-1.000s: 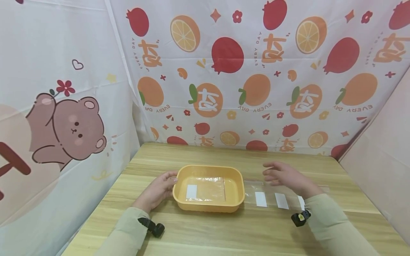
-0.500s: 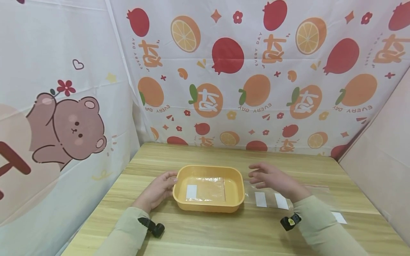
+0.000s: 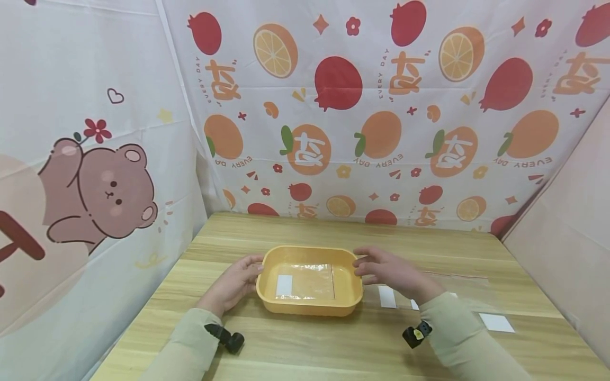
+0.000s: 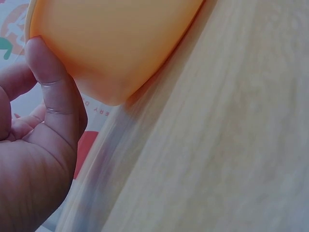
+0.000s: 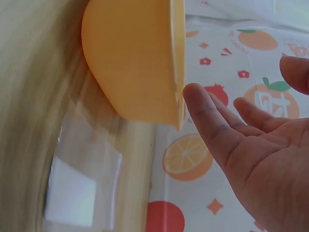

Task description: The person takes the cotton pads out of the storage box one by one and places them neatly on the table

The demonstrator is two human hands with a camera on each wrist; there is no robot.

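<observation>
A yellow plastic tray (image 3: 310, 308) stands on the wooden table. On its bottom lies a clear zip bag (image 3: 312, 286) with a white label (image 3: 284, 286). My left hand (image 3: 235, 283) is at the tray's left end; in the left wrist view its thumb (image 4: 48, 67) touches the wall near the rim, the fingers loosely bent beside it. At the right end is my right hand (image 3: 393, 272), fingers spread and slightly bent. In the right wrist view a fingertip (image 5: 195, 96) is at the tray's rim; contact is hard to tell. That hand partly hides the clear bags behind it.
More clear bags with white labels (image 3: 496, 322) lie in a row on the table (image 3: 305, 349), right of the tray. One bag (image 5: 79, 188) shows close to the tray in the right wrist view. Printed cloth (image 3: 338, 137) hangs behind and at the sides.
My right hand has moved left from above the bags to the tray's right rim, uncovering a white label at the far right. The left hand and tray have stayed put.
</observation>
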